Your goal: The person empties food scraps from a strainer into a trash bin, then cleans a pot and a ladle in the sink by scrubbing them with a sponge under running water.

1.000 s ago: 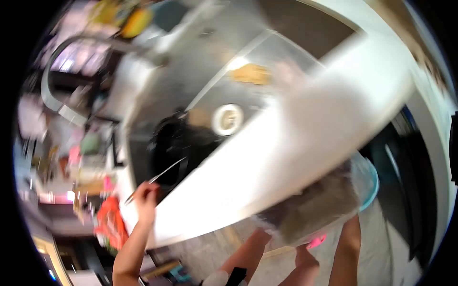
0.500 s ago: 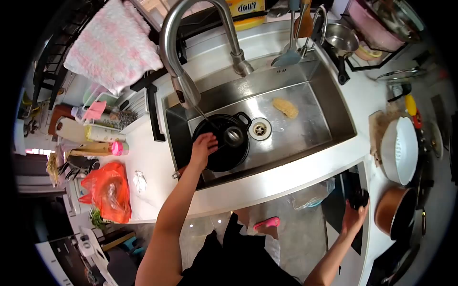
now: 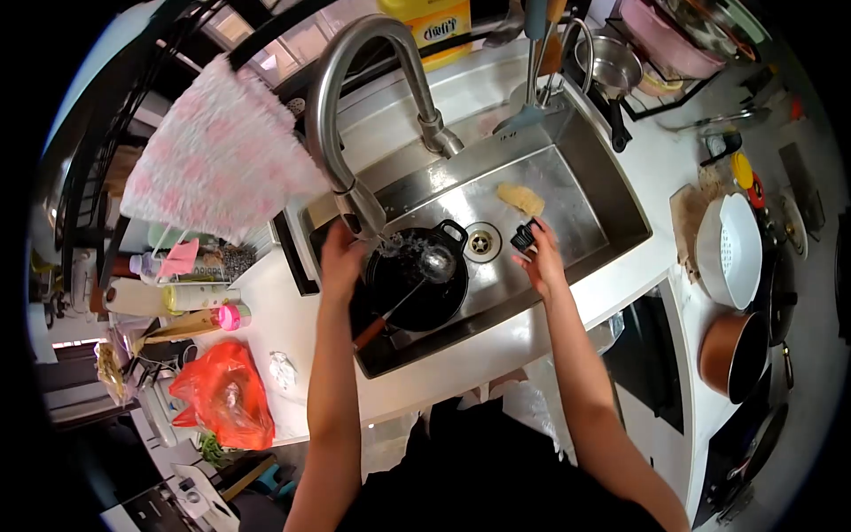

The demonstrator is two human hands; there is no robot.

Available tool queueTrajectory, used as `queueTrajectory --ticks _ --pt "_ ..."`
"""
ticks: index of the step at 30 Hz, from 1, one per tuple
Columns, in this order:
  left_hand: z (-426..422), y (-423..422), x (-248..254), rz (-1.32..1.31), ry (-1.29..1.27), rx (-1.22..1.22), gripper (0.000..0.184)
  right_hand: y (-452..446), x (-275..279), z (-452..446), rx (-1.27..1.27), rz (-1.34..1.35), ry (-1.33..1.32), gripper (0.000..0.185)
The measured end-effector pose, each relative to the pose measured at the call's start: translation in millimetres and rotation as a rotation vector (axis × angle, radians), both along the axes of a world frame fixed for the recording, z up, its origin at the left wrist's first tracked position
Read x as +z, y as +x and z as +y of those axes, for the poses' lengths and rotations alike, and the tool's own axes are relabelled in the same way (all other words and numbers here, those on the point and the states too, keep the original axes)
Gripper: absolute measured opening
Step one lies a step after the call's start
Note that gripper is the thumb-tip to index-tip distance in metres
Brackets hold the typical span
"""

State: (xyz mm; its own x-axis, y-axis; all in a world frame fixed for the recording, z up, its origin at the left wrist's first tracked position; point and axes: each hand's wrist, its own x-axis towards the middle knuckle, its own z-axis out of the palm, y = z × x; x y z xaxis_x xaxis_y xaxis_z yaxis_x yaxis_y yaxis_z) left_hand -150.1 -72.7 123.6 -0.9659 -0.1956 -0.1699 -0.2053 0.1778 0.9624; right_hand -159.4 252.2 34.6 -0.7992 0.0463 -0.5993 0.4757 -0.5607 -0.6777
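My left hand (image 3: pixel 341 262) is at the spout of the steel faucet (image 3: pixel 326 115), its fingers partly hidden, so its grip cannot be made out. Water runs from the spout into a black pot (image 3: pixel 434 306) at the sink's left side. A ladle (image 3: pixel 436 263) with a wooden handle lies across the pot. Over the right part of the sink (image 3: pixel 581 199), my right hand (image 3: pixel 539 257) is closed on a small black ribbed object (image 3: pixel 525 235). Just above that hand a yellow sponge (image 3: pixel 520 198) lies on the sink floor, beside the drain (image 3: pixel 481 242).
A red plastic bag (image 3: pixel 226 395) sits on the counter at left. A pink and white towel (image 3: pixel 217 164) hangs at upper left. To the right stand a white basin (image 3: pixel 729 253) and a copper-coloured pot (image 3: pixel 729 355). A small saucepan (image 3: pixel 612 66) is at upper right.
My left hand has moved from the ladle up to the faucet, and water now flows. My right hand has come from the counter's right front edge over the sink with the black object.
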Motion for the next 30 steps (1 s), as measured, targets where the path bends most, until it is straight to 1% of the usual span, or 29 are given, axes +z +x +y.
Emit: queueTrajectory --ticks 2,4,5,6,8,10,11,12,14,15,16,18,19,20,21,22,23,24,26,27,29,30 --pt "-4 8 43 0.211 0.175 -0.041 0.063 -16 -24 -4 0.030 -0.048 -0.014 0.039" --pt "9 9 83 0.287 0.128 -0.116 0.071 -28 -46 -8 0.061 -0.077 -0.005 0.041" --pt "19 5 96 0.346 0.133 -0.146 0.073 -34 -52 -12 0.076 -0.131 -0.062 0.041" --pt "26 0 94 0.424 0.085 -0.172 0.059 -38 -59 -16 0.091 -0.182 -0.118 0.042" --pt "44 -12 98 0.380 -0.042 -0.119 0.047 -42 -65 -28 0.077 -0.204 -0.153 0.040" --pt "59 -16 93 0.329 -0.062 -0.066 0.039 -47 -80 -38 0.079 -0.223 -0.192 0.036" --pt "73 -16 95 0.327 -0.030 -0.043 0.037 -49 -88 -41 0.090 -0.249 -0.193 0.033" --pt "80 -16 93 0.294 -0.020 -0.086 0.035 -52 -97 -43 0.084 -0.256 -0.198 0.033" --pt "104 -16 82 0.251 0.046 -0.085 0.036 -55 -110 -46 0.094 -0.301 -0.205 0.036" --pt "115 -17 75 0.204 0.074 -0.104 0.037 -57 -113 -50 0.049 -0.337 -0.178 0.040" --pt "124 -20 66 0.159 0.101 -0.126 0.038 -59 -117 -53 0.034 -0.341 -0.183 0.040" --pt "143 -23 40 0.177 0.095 -0.119 0.038 -66 -127 -56 0.063 -0.401 -0.115 0.044" --pt "151 -25 30 0.163 0.061 -0.133 0.037 -68 -124 -60 0.037 -0.443 -0.045 0.048" --pt "158 -27 21 0.149 0.026 -0.144 0.037 -71 -121 -64 0.026 -0.448 -0.048 0.048" --pt "162 -28 10 0.145 -0.077 -0.153 0.037 -74 -118 -69 0.023 -0.496 0.041 0.049" --pt "166 -31 4 0.140 -0.081 -0.162 0.037 -76 -117 -71 0.020 -0.543 0.125 0.050" --pt "171 -34 -1 0.138 -0.142 -0.188 0.037 -77 -117 -71 0.047 -0.479 0.163 0.053" --pt "174 -36 -5 0.137 -0.205 -0.212 0.036 -79 -116 -69 0.040 -0.482 0.151 0.053" --pt "178 -42 -6 0.145 -0.228 -0.199 0.035 -85 -94 -62 0.196 -0.385 0.375 0.058" --pt "177 -44 -4 0.125 -0.218 -0.200 0.034 -84 -96 -61 0.192 -0.389 0.363 0.058" --pt "174 -48 -5 0.102 -0.219 -0.204 0.033 -81 -122 -58 0.521 -0.289 0.665 0.061" --pt "171 -49 -9 0.154 -0.252 -0.191 0.032 -81 -136 -60 0.520 -0.290 0.656 0.061"
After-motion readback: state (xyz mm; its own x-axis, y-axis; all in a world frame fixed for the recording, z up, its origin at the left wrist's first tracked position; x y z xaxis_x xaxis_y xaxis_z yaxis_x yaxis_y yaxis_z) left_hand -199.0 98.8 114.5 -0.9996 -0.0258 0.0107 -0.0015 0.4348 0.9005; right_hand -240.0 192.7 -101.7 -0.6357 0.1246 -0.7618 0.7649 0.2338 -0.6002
